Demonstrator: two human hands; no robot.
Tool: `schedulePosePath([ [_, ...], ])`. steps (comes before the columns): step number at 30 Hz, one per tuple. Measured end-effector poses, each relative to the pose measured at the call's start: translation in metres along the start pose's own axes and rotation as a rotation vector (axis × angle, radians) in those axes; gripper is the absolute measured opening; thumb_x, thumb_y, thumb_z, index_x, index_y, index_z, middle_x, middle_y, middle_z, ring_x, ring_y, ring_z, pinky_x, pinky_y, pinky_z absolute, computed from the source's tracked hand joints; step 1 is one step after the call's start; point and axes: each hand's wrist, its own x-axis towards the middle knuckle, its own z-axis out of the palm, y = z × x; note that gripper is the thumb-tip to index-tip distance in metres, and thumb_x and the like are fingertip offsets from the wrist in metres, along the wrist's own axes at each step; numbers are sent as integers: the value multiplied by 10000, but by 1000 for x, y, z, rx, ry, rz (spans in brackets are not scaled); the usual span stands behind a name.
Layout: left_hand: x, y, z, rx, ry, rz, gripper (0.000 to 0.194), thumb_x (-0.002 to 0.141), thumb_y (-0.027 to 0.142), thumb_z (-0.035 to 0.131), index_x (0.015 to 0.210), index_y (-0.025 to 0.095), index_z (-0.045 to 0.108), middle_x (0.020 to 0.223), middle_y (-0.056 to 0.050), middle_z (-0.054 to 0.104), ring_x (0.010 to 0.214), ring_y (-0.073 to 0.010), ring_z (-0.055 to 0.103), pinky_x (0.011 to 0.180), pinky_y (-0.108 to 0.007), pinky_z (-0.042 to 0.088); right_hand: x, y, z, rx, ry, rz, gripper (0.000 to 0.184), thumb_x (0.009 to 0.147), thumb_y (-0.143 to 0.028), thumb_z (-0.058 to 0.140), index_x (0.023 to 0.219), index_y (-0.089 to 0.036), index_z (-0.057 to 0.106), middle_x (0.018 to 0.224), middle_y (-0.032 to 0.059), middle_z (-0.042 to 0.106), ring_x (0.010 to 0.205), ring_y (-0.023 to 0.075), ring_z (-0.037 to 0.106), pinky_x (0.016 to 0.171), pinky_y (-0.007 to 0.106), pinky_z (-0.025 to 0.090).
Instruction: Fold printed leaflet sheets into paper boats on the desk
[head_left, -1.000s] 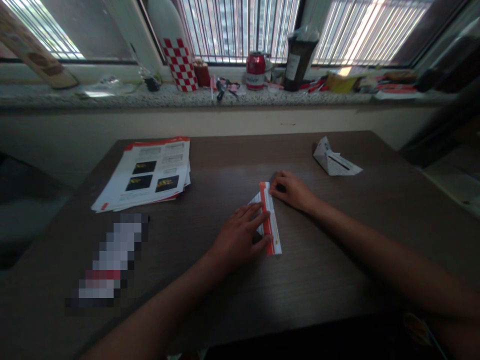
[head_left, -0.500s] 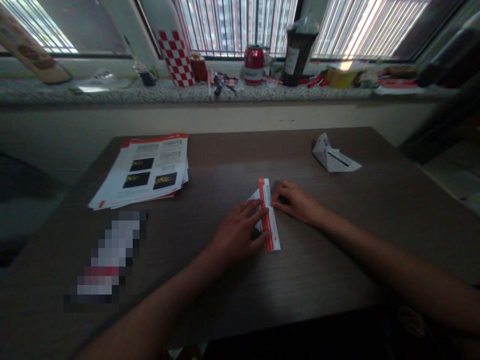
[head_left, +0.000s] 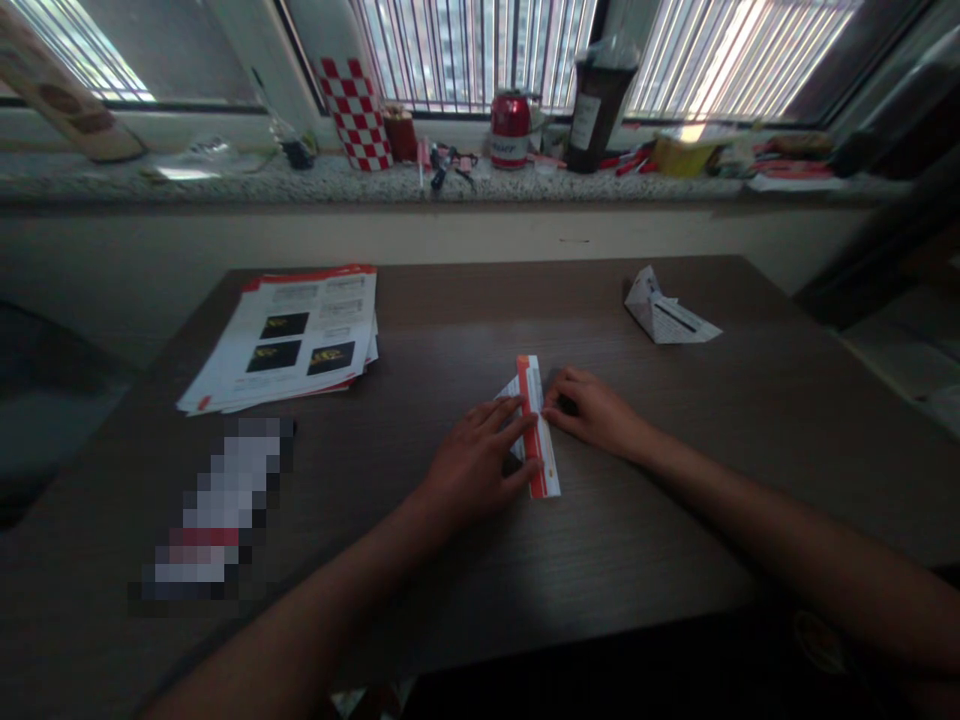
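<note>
A folded sheet of paper [head_left: 534, 440] lies on the table in front of me. Its long strip shows an orange-red band beside a white one, and a white printed triangle [head_left: 508, 389] juts out on its left. Resting on the strip with fingers spread is my left hand [head_left: 480, 450], which covers part of the triangle. At the strip's right edge, my right hand [head_left: 585, 405] has thumb and forefinger pinched against the paper. Farther back on the right stands a folded paper shape [head_left: 667, 315] with printed text, touched by neither hand.
A stack of printed sheets [head_left: 300, 340] lies at the back left of the dark wooden table [head_left: 465, 300]. Nearer me is a blurred-out oblong object [head_left: 217, 510]. Behind, the window sill [head_left: 262, 185] bears a red can [head_left: 510, 130], a dark bottle [head_left: 596, 110] and clutter.
Both hands stay in nearly the same place on the folded paper. The whole view has shifted very slightly; nothing else visibly moves.
</note>
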Motion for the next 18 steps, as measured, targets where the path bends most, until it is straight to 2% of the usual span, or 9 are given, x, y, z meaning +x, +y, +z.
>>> schedulePosePath([
  [10, 0, -1, 1, -3, 6, 5, 566, 998, 521, 614, 1499, 268, 537, 1633, -90, 469, 1500, -318, 427, 1229, -523, 373, -11, -6, 0, 0, -35, -3, 95, 932, -197, 733, 915, -243, 652, 1009, 55, 644, 1008, 251, 623, 895, 401, 499],
  [18, 0, -2, 3, -6, 12, 0, 567, 996, 506, 609, 1504, 268, 531, 1640, -85, 462, 1506, -311, 421, 1237, -519, 356, -27, -14, 5, 23, -33, -5, 100, 924, -194, 754, 911, -246, 670, 1016, 45, 658, 997, 243, 610, 873, 381, 479],
])
